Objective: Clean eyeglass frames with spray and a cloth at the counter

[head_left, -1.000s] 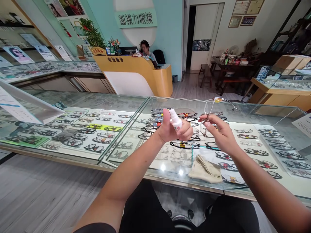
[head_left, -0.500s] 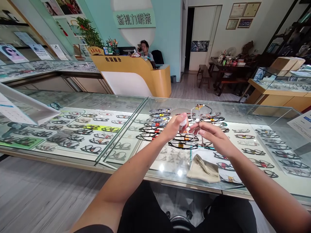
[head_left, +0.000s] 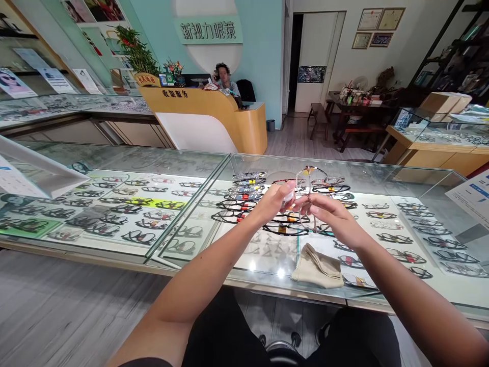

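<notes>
My left hand (head_left: 275, 200) is closed round a small white spray bottle (head_left: 289, 197), its index finger or thumb over the top; most of the bottle is hidden by the fingers. Just to its right, my right hand (head_left: 331, 214) pinches a pair of eyeglasses (head_left: 305, 179) by the middle, with the lenses turned upright, one above the other. The bottle and the glasses are close together above the glass counter (head_left: 267, 283). Below my right hand, a folded beige cloth (head_left: 318, 267) lies on the counter top.
Rows of eyeglass frames (head_left: 239, 205) fill the display case. A white sign stand (head_left: 42, 168) rises at the left, another sign (head_left: 473, 199) at the right. Across the room a person (head_left: 225, 81) sits behind a yellow desk (head_left: 252, 125), one hand by the head.
The view has shifted slightly. Both hands keep their hold on the bottle and the glasses, almost unmoved. The person behind the desk has shifted a little.
</notes>
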Motion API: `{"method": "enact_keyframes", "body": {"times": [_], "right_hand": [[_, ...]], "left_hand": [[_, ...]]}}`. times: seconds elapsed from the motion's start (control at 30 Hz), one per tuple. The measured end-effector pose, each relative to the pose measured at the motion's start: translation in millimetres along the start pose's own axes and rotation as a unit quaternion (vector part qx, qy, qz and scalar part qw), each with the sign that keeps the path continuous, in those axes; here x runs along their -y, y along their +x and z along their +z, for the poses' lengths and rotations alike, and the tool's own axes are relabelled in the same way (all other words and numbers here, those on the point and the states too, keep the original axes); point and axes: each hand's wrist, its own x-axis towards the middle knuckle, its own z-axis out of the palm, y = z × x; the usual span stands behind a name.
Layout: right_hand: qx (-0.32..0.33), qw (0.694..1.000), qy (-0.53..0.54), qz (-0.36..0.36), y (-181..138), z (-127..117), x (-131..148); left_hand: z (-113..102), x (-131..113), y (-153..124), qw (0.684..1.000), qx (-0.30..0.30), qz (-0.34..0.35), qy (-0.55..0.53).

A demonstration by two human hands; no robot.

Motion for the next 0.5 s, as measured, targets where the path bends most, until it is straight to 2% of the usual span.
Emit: {"method": "enact_keyframes", "body": {"times": [0.23,0.5], "right_hand": [[-0.083,0.994,0.073,0.004,5,-8,-19],[-0.092,0.992,0.087,0.016,6,-9,-24]], "left_hand": [[3,6,-1,0.996,0.058,0.004,0.066],[4,4,-2,0.989,0.081,-0.007,0.121]]}}
